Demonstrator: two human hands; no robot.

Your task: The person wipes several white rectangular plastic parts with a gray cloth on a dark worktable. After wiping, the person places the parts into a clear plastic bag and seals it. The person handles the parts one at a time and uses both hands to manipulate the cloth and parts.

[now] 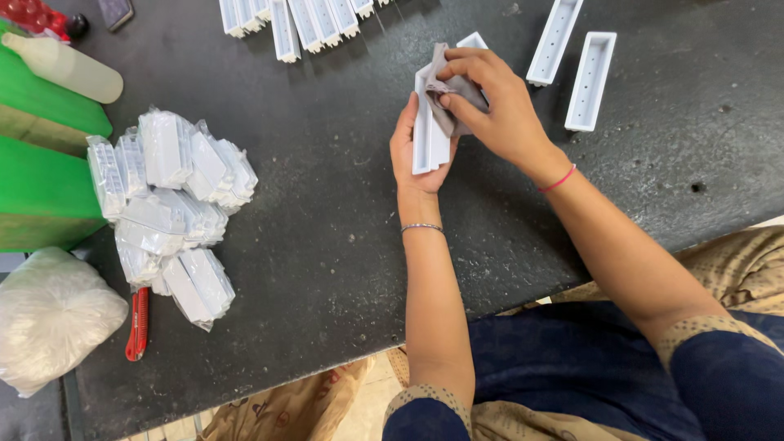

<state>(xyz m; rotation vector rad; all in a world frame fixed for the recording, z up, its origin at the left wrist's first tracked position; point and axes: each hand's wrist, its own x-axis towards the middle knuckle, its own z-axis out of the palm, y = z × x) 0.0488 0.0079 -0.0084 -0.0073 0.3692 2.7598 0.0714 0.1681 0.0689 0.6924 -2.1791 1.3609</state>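
Your dark, speckled worktop [327, 245] fills most of the frame; its near edge runs diagonally from lower left up to the right, and bare surface lies open in the middle between your arms and the heap at the left. That heap of clear-wrapped white packets [167, 204] sits left of centre, with a green block [41, 163] and a cloudy plastic bag [49, 314] at the left edge and a red-handled cutter [137, 324] just beside the bag. Rows of white plastic trays [294, 20] line the top edge; two more open trays [572, 61] lie upper right. Your left hand [412, 155], palm up, cradles a long white tray [431, 131] near upper centre, fingers wrapped around it. Your right hand [498, 102] arches over it, fingertips pinching a soft grey cloth [449, 90] against the tray.
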